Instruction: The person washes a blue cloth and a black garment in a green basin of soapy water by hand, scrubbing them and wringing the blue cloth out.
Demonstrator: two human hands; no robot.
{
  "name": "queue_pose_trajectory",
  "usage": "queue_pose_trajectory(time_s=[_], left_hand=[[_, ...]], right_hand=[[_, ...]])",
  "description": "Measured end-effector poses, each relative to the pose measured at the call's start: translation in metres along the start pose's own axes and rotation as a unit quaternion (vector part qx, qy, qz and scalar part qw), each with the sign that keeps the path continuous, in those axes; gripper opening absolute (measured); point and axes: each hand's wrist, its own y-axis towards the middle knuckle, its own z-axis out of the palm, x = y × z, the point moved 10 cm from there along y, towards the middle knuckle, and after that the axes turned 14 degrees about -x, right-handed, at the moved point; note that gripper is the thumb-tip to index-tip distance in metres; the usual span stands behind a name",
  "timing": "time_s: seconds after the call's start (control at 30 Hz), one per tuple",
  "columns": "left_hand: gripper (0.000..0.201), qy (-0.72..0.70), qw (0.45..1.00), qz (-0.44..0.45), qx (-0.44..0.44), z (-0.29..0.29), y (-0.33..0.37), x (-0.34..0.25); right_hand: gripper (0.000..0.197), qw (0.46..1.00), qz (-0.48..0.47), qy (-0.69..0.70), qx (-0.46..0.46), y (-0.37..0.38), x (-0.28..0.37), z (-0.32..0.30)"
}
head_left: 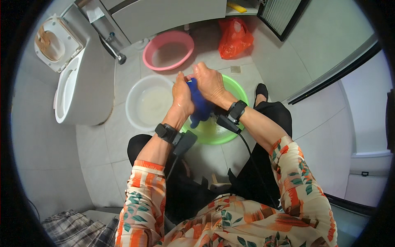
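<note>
A wet-looking dark blue cloth hangs bunched between my hands, over the light green basin. My left hand is closed around its left side, thumb pointing up. From the right, my right hand grips the upper part, with its fingers curled and close to the left hand. The cloth's lower end dangles above cloudy, sudsy water in the basin. Just left of the green basin stands a white basin holding pale, murky water; my left forearm covers part of its right side.
Farther off, a pink basin sits on the tiled floor before a grey cabinet. A red plastic bag lies to its right. At left stands a white toilet with its lid raised. Plaid fabric lies at lower left.
</note>
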Motion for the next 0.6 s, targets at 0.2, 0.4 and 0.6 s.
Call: queue_pose_trajectory(time_s=[0.2,0.4,0.6], left_hand=[[0.043,-0.066,0.993,-0.019,0.091,-0.004,0.014,0.002],[0.049,0.027,0.999,-0.023,0.026,0.012,-0.018,0.004],[0.05,0.033,0.996,-0.066,0.051,-0.002,-0.007,0.002]], right_hand=[[0.018,0.993,-0.037,0.1,-0.047,-0.014,0.058,-0.01],[0.023,0.998,0.044,-0.048,0.025,0.008,-0.043,0.005],[0.024,0.982,0.117,-0.071,0.128,0.022,-0.172,-0.008]])
